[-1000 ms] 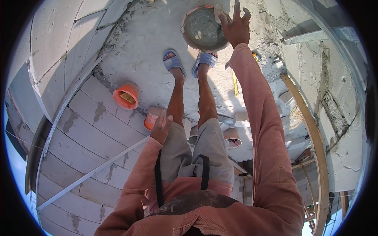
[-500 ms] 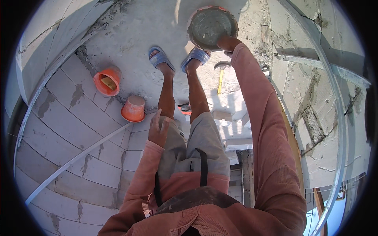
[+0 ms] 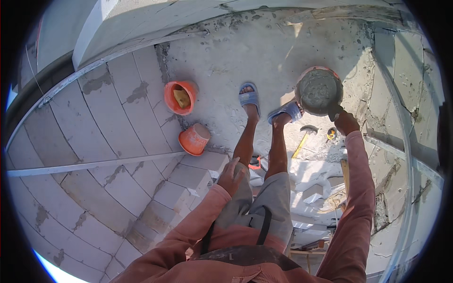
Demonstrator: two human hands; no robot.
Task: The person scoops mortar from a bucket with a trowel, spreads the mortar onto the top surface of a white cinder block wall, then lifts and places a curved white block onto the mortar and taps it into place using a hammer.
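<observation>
My right hand [image 3: 347, 123] is closed round a dark grey, mortar-smeared tool [image 3: 334, 112] at the near right rim of a bucket. Its full shape does not show. Grey wet mortar [image 3: 321, 89] fills that round bucket [image 3: 330, 70], which has an orange rim and stands beside my right foot. My left hand [image 3: 230, 177] rests at my left knee, its fingers stretched out and holding nothing. Between my right foot and right forearm lie a hammer [image 3: 301, 144] with a yellow handle and a small yellow and black tape measure [image 3: 331, 134].
At left, an orange bucket [image 3: 192, 87] holds a yellowish piece; another orange bucket [image 3: 194, 139] stands upside down. Pale blocks [image 3: 200, 161] are stacked by my left leg. A metal strip [image 3: 101, 163] crosses the block wall. A red-handled tool [image 3: 255, 162] lies between my legs.
My view has shifted, so the buckets and my feet appear farther right and lower. My right hand has drawn back from over the mortar to the bucket's rim, with the grey tool now showing.
</observation>
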